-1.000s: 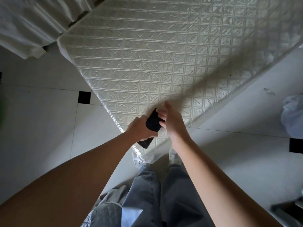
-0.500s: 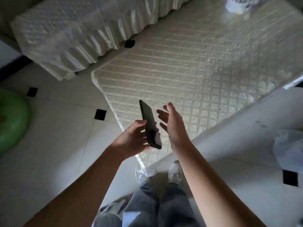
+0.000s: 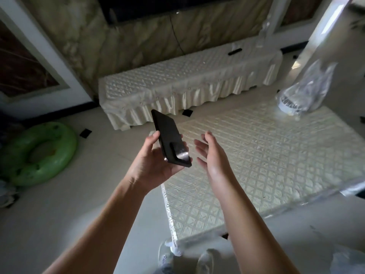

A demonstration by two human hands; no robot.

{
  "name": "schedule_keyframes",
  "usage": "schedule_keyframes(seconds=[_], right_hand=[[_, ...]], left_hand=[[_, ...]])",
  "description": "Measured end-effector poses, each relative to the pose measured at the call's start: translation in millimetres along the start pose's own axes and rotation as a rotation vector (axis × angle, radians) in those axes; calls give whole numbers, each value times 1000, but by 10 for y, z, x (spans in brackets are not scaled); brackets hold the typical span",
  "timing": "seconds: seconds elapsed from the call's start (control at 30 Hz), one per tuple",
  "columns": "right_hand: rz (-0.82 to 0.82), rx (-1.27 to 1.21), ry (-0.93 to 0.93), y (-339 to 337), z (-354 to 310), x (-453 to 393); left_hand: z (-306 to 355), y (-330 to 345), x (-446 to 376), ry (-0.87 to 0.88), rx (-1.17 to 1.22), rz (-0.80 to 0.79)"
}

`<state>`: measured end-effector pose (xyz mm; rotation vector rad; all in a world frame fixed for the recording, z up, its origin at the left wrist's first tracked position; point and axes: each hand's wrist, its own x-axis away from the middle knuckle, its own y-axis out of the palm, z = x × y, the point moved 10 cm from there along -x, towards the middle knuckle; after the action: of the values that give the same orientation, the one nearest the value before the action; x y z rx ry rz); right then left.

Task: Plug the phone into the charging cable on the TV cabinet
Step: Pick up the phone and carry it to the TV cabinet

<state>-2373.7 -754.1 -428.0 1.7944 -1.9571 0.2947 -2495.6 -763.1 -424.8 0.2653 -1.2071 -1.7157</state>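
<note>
Between my left fingers and thumb sits the phone, clamped by its long edges, back side up, camera end toward me, other end tilted up and away. Left hand cups under it, so grip is secure enough to walk with; edge grip probably also leaves the far short end exposed for a plug, though I can't see the port.

Right hand is just beside the phone, not touching. Fingers spread and loosely curled, palm facing the phone, holding nothing. My read: it's free to take the cable end later.

Relative to the phone: the low table with the quilted cover lies under and to the right of it. The TV cabinet with the pleated skirt is well beyond it, against the wall, floor between. A thin dark wire drops down the wall to the cabinet top; a small dark object lies further right on that top. Can't tell which is the charging cable, or where its plug end is. Green swim ring sits on the floor well left of the phone.

Status, judged: phone in hand, not plugged. Next means closing the gap to the cabinet and finding the connector.
</note>
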Motion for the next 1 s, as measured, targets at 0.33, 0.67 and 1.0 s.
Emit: schedule_keyframes(seconds=[0.33,0.67,1.0], right_hand=[[-233,-19,-184,945,-1177,729],[-459,-29,-238,1995,-1647,1395],[-553,-35,-292,3116,-1657,1852]], left_hand=[[708,735,1027,312,92,38],[1701,815,2115,597,-34,136],[2414,661,3094,741,-234,113]])
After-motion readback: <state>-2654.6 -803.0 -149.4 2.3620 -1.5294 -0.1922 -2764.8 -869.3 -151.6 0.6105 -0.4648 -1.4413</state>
